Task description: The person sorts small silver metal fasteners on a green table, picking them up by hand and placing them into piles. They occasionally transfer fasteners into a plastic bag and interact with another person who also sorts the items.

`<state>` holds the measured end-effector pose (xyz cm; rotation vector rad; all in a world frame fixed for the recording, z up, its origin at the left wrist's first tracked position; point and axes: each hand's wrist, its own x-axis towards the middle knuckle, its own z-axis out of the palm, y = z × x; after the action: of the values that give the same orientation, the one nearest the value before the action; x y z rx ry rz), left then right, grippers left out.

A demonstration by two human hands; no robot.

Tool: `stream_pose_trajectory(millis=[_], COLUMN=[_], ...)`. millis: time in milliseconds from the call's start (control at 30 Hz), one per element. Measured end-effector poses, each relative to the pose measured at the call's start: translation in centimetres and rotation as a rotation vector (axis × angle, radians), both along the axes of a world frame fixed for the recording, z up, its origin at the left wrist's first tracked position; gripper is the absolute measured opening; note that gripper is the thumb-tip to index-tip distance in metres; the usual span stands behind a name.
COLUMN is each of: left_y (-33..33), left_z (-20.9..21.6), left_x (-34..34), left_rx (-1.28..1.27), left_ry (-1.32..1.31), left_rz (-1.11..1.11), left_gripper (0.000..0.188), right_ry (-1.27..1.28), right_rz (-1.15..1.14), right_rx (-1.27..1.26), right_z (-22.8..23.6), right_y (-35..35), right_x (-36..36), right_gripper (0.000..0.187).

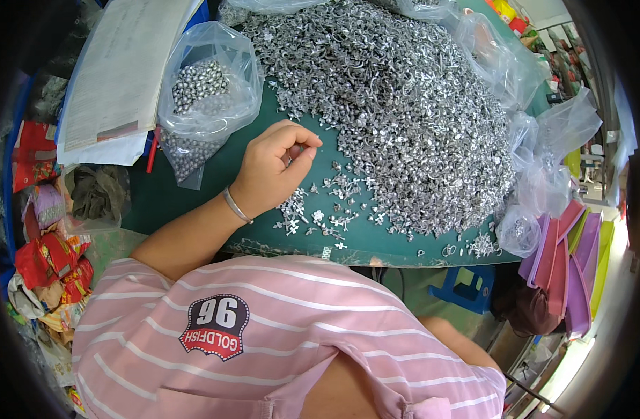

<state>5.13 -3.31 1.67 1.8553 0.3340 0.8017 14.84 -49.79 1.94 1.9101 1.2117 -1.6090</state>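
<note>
- Just off the middle of the view, between 10 and 11 o'clock, the left hand [274,164] is over the green worktop [159,206]. Its fingers are curled in and the thumb is close to the pointing finger. I cannot tell if it pinches a tiny thing.
- Around the left wrist is a shiny wrist band [236,206].
- Out of view is the right hand, so I cannot tell if it is spread or closed. Only part of the right arm [459,341] shows, between 4 and 5 o'clock.
- At 1 o'clock is a big heap of small silver parts [403,119]. It covers a lot of the worktop.
- From the left hand, toward 4 o'clock, some loose silver parts [344,187] lie near the heap. Little silver crosses [292,225] lie close by, between 5 and 6 o'clock from that hand.
- Between 10 and 11 o'clock is a clear bag of silver balls [201,87], near the hand but apart from it.
- Farther out, at 10 o'clock, are some big papers [117,77]. A thin red stick [153,150] is by their lower corner.
- At 3 o'clock a small clear bag [519,230] sits at the worktop's end.
- At 4 o'clock a blue stool [466,288] is below the worktop.
- At 6 and 7 o'clock is the person's pink shirt [285,300] with white stripes.
</note>
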Motion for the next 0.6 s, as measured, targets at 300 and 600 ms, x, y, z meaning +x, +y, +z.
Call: stream_pose_trajectory(millis=[300,600], left_y=[0.1,0.1], left_z=[-0.6,-1.1], left_x=[-0.3,-0.6], left_rx=[-0.031,-0.116], left_ry=[-0.001,0.064], left_rz=[0.012,-0.064], left_gripper=[0.008,0.007], right_ry=[0.466,0.687], right_rz=[-0.751,-1.063], right_rx=[-0.121,-0.235], right_z=[-3.8,-5.1], right_y=[-2.6,-3.9], right_x=[-0.8,-1.2], right_gripper=[0.021,0.025])
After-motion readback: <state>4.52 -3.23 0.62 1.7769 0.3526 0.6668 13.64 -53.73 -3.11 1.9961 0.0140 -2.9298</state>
